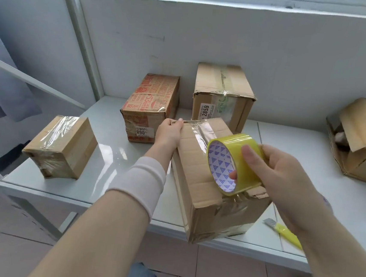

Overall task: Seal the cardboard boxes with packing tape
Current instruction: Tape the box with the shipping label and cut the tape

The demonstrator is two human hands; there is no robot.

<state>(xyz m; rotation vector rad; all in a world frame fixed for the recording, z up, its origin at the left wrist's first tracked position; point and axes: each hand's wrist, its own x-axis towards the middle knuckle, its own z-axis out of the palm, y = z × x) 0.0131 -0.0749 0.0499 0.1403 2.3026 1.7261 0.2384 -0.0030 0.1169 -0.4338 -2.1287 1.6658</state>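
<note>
Step in hand: laying a strip along the top seam of the near box [197,184], which sits at the near edge of the white bench [113,151], one corner hanging over the edge.

Left hand [170,129] at the far end of the box top, grip pinching the free end of the tape strip [198,135] between thumb and fingers, right at the far top edge. Right hand [279,170] nearer the camera, grip wrapped round the yellow tape roll [234,163], thumb on the outer face, a fingertip inside the core. The roll hovers above the near part of the box top. The strip runs taut from pinch to roll, looks lifted off the cardboard, not pressed down yet.

Other boxes: small box [62,147] on the left, taped across the top. Red-printed box [150,107] and tall box [223,93] far, against the wall, both with tape on them. Open box [360,142] far right, flaps up, probably unsealed.

Yellow knife [285,234] lies on the bench near right, partly behind the right forearm.

Next move, my guess: stick the far end over the edge, draw the roll toward the near edge, lower the strip onto the seam, smooth it, then cut with the knife. Needs the strip held straight and taut, else wrinkles or a missed seam.
</note>
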